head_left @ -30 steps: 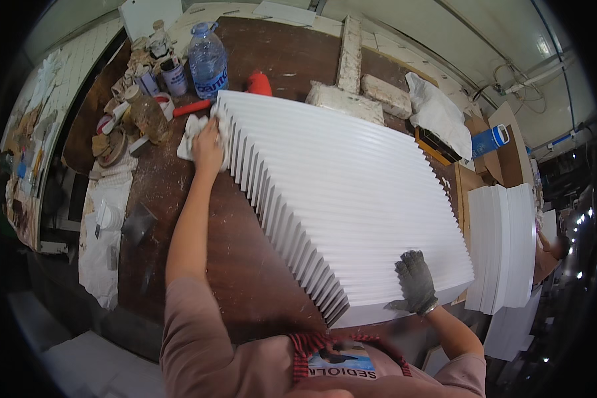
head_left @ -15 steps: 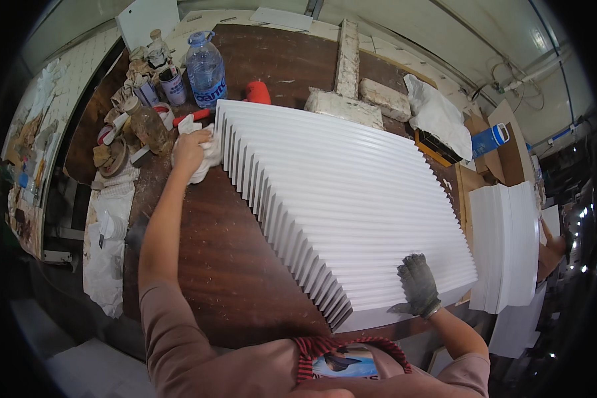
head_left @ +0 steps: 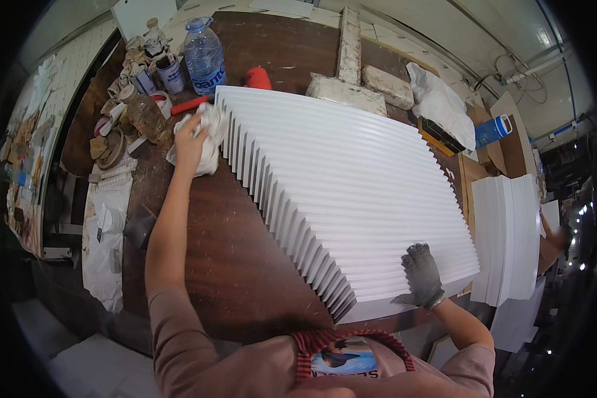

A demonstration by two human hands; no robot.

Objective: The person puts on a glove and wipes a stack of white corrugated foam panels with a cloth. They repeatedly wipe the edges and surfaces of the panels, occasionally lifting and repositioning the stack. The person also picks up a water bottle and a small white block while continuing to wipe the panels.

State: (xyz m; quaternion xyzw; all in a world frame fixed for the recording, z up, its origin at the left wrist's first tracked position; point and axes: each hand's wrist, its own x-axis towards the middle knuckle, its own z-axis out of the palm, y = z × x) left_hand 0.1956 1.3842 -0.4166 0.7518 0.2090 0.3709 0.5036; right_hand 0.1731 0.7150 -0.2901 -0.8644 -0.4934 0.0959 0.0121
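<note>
White cloth [head_left: 207,159] bunched in left hand [head_left: 190,140], bare fingers curled round it, beside far left corner of staggered white panels [head_left: 345,186] on brown table [head_left: 205,265]; gloved right hand [head_left: 421,275], fingers extended, rests atop panels' near end.

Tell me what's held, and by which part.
Left hand: bunched white cloth, by its left side. Right hand: nothing visibly gripped; it rests on the white stack.

Left hand [head_left: 189,141] now farther from stack [head_left: 345,179]
</note>
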